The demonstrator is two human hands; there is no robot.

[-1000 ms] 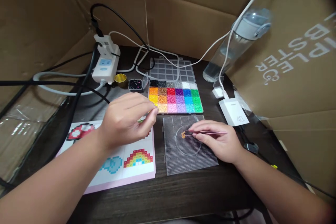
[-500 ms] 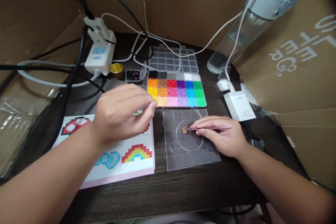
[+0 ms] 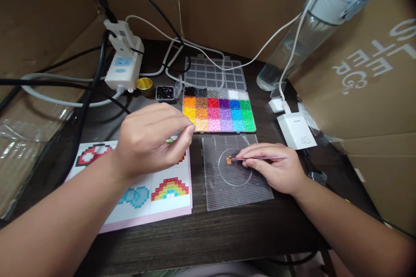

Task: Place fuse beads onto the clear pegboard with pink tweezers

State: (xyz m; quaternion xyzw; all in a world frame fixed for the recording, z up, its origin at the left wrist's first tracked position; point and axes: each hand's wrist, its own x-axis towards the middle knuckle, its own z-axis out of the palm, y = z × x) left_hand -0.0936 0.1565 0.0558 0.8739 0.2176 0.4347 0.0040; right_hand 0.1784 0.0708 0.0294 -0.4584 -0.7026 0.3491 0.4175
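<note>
The orange beads [image 3: 229, 160], too small to count, sit on the one board [image 3: 224, 194], near the right hand [image 3: 274, 166] and well apart from the left hand [image 3: 152, 138]. At the board's right side, the right hand holds one pair of tweezers [image 3: 260, 158], tips at the beads. Left of the board, the left hand is pinched narrow above one sheet [image 3: 165, 208]; whether it grips anything, I cannot tell. Behind the board lies one box [image 3: 224, 131], four rows of six compartments.
</note>
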